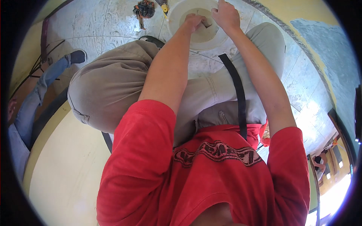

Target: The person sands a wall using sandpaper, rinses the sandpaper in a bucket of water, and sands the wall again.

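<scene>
A round whitish bucket [174, 33] stands on the floor beyond my crossed legs, with cloudy, greyish contents. My left hand [195, 22] reaches inside it, fingers bent together near a small dark piece [206, 24]; what they hold is too small to tell. Over the bucket's right side is my right hand [227, 16], its fingers curled closed near the top edge of the view. Whatever lies between those fingers is hidden. Left of the bucket, a yellow and black tool [164, 7] lies close to a dark, tangled bundle [145, 9].
Another person's jeans-clad leg [47, 77] and dark shoe [78, 57] are at the left. A pale yellow panel [64, 165] lies at lower left. A black strap [238, 84] crosses my trousers. The blue and yellow wall [328, 45] rises at right.
</scene>
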A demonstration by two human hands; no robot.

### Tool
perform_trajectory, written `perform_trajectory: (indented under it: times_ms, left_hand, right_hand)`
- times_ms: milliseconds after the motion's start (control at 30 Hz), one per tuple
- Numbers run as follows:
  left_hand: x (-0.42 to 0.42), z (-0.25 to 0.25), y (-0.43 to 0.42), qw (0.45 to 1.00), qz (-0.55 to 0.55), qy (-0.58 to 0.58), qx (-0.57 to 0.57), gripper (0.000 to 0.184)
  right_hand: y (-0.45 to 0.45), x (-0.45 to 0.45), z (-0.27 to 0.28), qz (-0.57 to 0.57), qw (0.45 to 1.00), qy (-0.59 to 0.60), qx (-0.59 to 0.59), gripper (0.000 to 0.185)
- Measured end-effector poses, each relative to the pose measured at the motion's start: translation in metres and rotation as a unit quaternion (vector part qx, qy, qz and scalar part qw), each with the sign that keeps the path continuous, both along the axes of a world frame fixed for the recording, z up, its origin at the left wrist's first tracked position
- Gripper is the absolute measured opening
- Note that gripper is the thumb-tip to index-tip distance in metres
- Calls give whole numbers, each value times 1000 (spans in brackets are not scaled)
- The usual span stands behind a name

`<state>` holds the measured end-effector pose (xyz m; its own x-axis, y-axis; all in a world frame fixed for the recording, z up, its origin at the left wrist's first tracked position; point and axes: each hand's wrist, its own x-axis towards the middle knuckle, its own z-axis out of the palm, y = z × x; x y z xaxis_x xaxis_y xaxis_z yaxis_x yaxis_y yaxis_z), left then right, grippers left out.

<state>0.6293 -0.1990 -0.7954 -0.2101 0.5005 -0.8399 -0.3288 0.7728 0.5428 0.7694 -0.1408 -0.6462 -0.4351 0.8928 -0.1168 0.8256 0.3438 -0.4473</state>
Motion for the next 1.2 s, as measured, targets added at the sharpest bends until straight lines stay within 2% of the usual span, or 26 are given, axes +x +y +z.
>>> perform_trajectory:
  times_ms: [133, 167, 233, 267, 300, 433, 600, 733, 800, 833, 900, 1133, 1200]
  left_hand:
    - [-10, -6, -9, 998, 16, -49, 32, 47]
    - [-18, -8, -17, 977, -136, 64, 150, 48]
    - [-17, -13, -15, 907, -281, 173, 262, 49]
    - [-4, 18, -5, 986, -80, 84, 120, 47]
    - [4, 35, 0, 991, 127, -10, -31, 46]
    - [6, 28, -5, 992, 125, 11, -21, 46]
    - [5, 26, -10, 994, 26, 103, -7, 43]
    - [5, -5, -7, 993, 89, 82, -7, 32]
    - [-2, -8, -6, 996, 11, 78, 38, 29]
    - [0, -10, -7, 996, 12, 80, 41, 29]
    - [13, 18, -9, 993, 86, 53, 55, 21]
    - [3, 19, -6, 995, 74, 70, 9, 23]
    - [0, 0, -7, 998, 7, 66, 23, 22]
  right_hand:
    - [-1, -1, 4, -1, 1000, 3, 2, 30]
    - [0, -2, 4, -3, 1000, -1, -5, 29]
    - [1, -1, 3, -7, 1000, -4, -12, 29]
    - [1, 0, 2, -6, 1000, 2, -8, 30]
    - [0, 0, 2, -5, 1000, 8, -4, 30]
    - [0, -1, -1, -9, 1000, 2, -4, 30]
    - [0, -1, 2, 0, 1000, -6, -5, 30]
    - [1, 0, -3, -3, 1000, -3, -4, 30]
    - [4, 1, -9, 15, 999, -29, -28, 47]
    - [4, 2, -12, 16, 999, -27, -25, 47]
    - [3, 1, -8, 7, 1000, -16, 25, 30]
    - [0, -1, -3, -7, 1000, 10, 21, 29]
    - [0, 0, 0, -9, 1000, -15, -10, 29]
